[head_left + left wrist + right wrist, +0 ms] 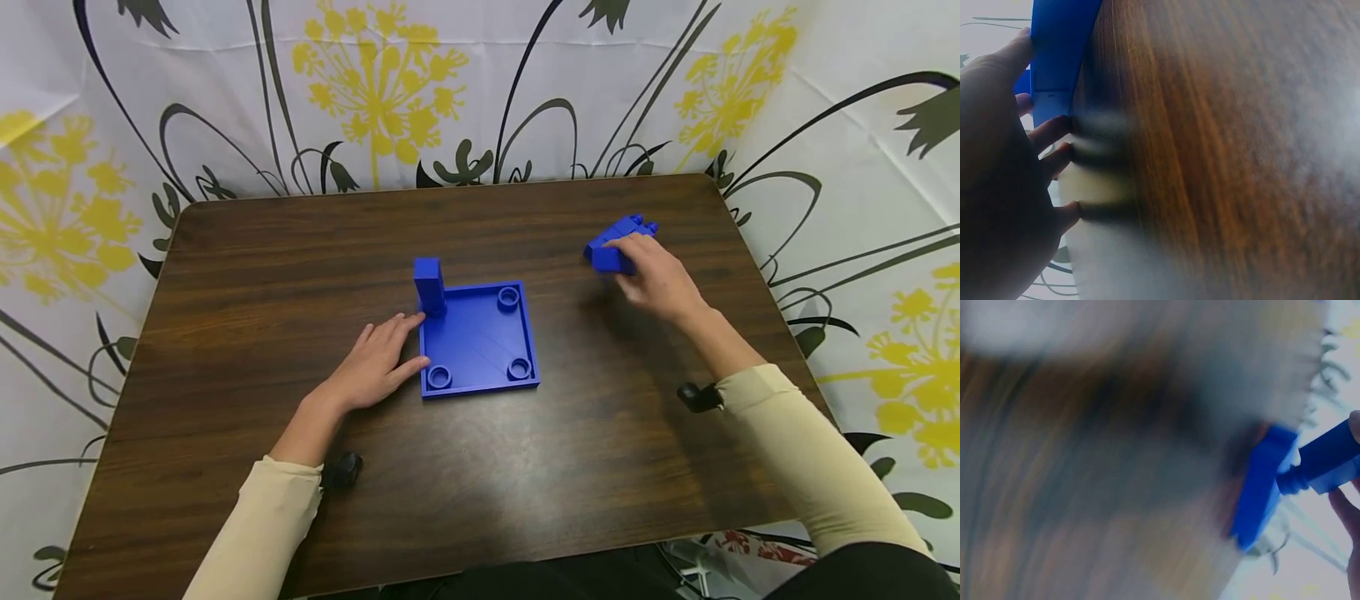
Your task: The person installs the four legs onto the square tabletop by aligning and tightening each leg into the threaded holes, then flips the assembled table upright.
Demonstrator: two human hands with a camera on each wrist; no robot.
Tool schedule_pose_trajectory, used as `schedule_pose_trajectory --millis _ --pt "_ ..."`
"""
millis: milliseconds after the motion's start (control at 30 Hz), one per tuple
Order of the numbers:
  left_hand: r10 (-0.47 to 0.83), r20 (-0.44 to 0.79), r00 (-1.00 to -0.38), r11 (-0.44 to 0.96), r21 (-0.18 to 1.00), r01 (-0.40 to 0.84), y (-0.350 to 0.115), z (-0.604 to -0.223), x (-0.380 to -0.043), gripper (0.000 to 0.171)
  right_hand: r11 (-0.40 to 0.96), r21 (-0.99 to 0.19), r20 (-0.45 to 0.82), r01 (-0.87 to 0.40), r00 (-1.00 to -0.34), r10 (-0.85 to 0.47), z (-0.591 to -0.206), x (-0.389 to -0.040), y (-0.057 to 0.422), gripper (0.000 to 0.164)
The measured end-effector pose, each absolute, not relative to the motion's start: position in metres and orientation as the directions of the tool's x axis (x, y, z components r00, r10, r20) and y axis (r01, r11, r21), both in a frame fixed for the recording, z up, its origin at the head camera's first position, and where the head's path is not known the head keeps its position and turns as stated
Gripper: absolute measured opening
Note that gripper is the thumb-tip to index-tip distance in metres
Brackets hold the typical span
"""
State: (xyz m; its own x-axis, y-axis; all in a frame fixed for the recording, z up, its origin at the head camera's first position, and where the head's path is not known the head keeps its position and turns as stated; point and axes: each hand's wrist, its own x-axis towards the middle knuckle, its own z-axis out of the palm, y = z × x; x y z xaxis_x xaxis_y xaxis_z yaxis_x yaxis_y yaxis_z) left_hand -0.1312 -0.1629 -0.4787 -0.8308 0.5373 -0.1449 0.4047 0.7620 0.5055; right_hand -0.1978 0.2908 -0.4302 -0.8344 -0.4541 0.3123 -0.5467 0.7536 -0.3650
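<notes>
A shallow blue square tray (480,337) lies on the table, with round sockets in three corners and a blue square leg (429,285) standing upright in the far left corner. My left hand (378,358) reaches to the tray's left side, its extended fingertips and thumb touching the edge. In the left wrist view the other fingertips (1067,215) rest on the tabletop. My right hand (660,271) pinches another blue leg (1335,453), whose round peg end shows in the right wrist view. Just beyond it lie more blue legs (626,227) with peg ends, partly hidden by the hand.
Everything stands on a dark wooden table (285,267). Behind it and at its sides hangs a white cloth (480,83) with yellow flowers and dark stems. A small black device (699,397) sits at my right wrist, and another (342,471) at my left.
</notes>
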Motion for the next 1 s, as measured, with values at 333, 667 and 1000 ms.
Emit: schedule_pose_trajectory --millis 333,667,1000 --pt "0.539 -0.138 -0.831 0.761 0.504 0.409 -0.164 -0.477 -0.132 0.074 0.423 -0.832 0.266 -0.358 -0.928 -0.263 -0.405 -0.198 0.209 0.037" --pt "0.533 -0.171 -0.828 0.766 0.513 0.387 -0.164 -0.476 -0.132 0.074 0.367 -0.889 0.184 -0.272 -0.949 -0.256 -0.424 -0.205 0.16 0.034" --pt "0.539 -0.158 -0.827 0.762 0.511 0.398 -0.165 -0.479 -0.132 0.074 0.416 -0.859 0.193 -0.3 -0.94 -0.28 -0.438 -0.206 0.156 0.033"
